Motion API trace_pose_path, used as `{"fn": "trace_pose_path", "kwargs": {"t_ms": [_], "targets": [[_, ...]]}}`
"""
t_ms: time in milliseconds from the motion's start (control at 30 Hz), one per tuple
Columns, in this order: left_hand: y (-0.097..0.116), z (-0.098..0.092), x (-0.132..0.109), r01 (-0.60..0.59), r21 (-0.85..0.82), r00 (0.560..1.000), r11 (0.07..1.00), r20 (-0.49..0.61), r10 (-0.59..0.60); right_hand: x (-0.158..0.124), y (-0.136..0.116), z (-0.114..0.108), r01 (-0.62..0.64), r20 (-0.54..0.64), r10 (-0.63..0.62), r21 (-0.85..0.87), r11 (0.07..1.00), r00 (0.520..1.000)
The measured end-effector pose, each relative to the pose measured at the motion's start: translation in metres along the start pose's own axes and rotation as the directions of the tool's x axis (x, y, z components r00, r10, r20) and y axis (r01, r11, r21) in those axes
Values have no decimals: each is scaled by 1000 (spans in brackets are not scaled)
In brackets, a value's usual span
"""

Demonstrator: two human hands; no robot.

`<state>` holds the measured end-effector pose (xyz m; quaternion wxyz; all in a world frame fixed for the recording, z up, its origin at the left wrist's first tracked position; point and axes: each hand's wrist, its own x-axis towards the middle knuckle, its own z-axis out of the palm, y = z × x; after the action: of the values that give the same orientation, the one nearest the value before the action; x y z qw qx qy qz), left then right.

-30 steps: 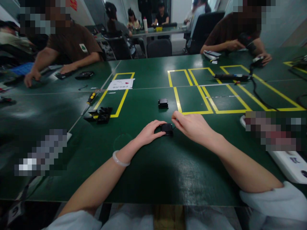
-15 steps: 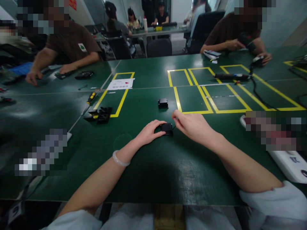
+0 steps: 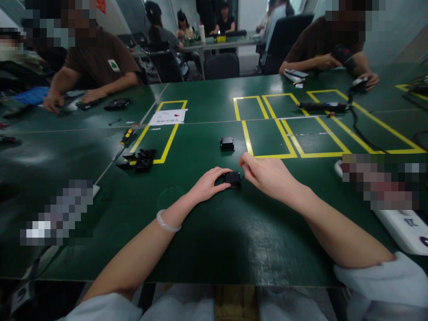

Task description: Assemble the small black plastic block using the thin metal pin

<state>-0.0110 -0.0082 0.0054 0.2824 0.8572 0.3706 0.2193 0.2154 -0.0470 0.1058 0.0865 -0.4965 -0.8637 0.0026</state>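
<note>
A small black box-shaped part [image 3: 233, 179] lies on the green table in front of me. My left hand [image 3: 209, 183] holds it from the left, thumb on the near side and fingers on the far side. Close to its right side, my right hand [image 3: 267, 174] is closed in a pinch. A thin dark piece [image 3: 243, 177] runs from those fingertips toward the part; its kind is too small to tell. Just beyond stands a similar black part [image 3: 227, 144], touched by neither hand.
Several black pieces [image 3: 138, 160] lie at the left beside a yellow-black screwdriver [image 3: 126, 136]. A paper sheet [image 3: 168, 117] lies behind them. Yellow tape outlines [image 3: 290, 157] mark the table, with a black corded tool [image 3: 323, 107] across them. Two co-workers sit opposite.
My hands and the black part stay in place. At the far left, a co-worker's hand has shifted slightly to the right.
</note>
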Motion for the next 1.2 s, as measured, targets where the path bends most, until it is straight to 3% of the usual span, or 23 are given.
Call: {"fn": "trace_pose_path", "kwargs": {"t_ms": [1200], "targets": [[-2,1,0,-3,18,1000,1000,-1,3,1,1,3,24,-16,-23,48,999,1000]]}}
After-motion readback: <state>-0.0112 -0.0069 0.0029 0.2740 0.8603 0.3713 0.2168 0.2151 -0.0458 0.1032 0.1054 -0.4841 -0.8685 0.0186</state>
